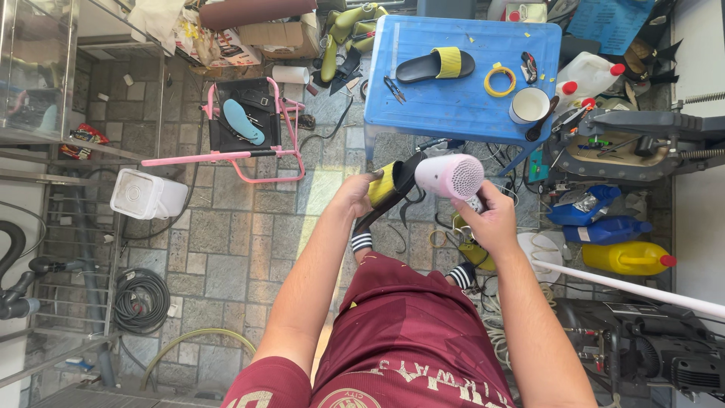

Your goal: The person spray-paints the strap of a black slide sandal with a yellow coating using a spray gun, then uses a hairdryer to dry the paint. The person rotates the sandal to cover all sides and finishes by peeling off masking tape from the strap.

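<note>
Floor room lies left; blue counter (453, 113) edge just ahead. Left hand (355, 195) grips black-and-yellow sandal (389, 187); right hand (491, 219) clasps pink hair dryer (449, 176) beside it.

Our blue plastic table (453, 106)

On it we see a black-and-yellow slide sandal (436, 65), yellow tape ring (500, 80), white cup (529, 105), and scissors (393, 89).

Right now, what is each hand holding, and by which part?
Left hand grips a black-and-yellow sandal by its yellow strap; right hand holds a pink hair dryer by its handle.
</note>
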